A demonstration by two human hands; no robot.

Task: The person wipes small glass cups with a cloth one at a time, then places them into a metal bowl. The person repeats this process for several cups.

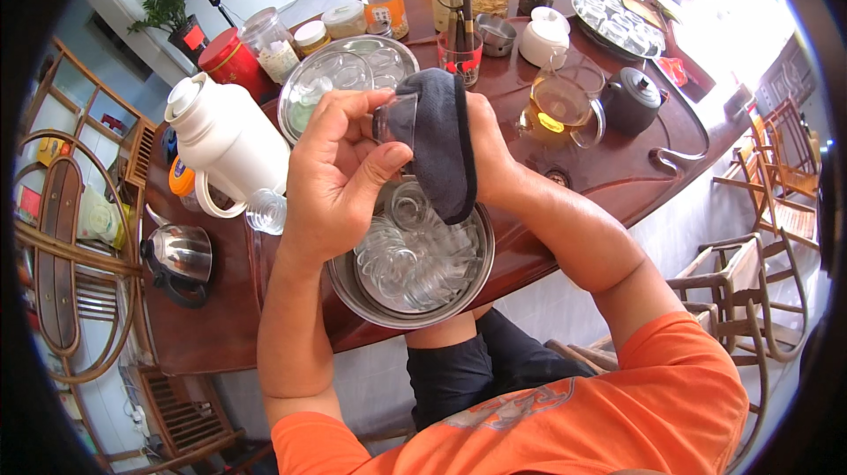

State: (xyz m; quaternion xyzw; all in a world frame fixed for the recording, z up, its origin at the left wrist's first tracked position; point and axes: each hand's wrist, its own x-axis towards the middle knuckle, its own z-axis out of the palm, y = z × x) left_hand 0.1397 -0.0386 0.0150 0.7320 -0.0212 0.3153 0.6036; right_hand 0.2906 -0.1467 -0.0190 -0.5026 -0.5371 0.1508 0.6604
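Note:
Between the fingers and thumb of my left hand (pixel 337 184) is a small clear glass cup (pixel 403 121), tipped on its side. My right hand (pixel 488 144) grips a dark grey cloth (pixel 440 144) with a black edge, pressed against the cup's mouth. The cloth hides most of my right fingers. Below both hands, a round steel basin (pixel 486 257) at the table's near edge holds many small clear glass cups (pixel 410 263), some nested in stacks. Beyond my left hand, a round steel tray (pixel 291 85) carries more clear glasses.
A white thermos jug (pixel 231 137), a steel kettle (pixel 182 257) and stacked glasses (pixel 267 212) are left on the wooden table (pixel 218 336). To the right stand a glass pitcher of tea (pixel 562 101), a dark teapot (pixel 632 101) and a white lidded pot (pixel 544 38). Jars line the back.

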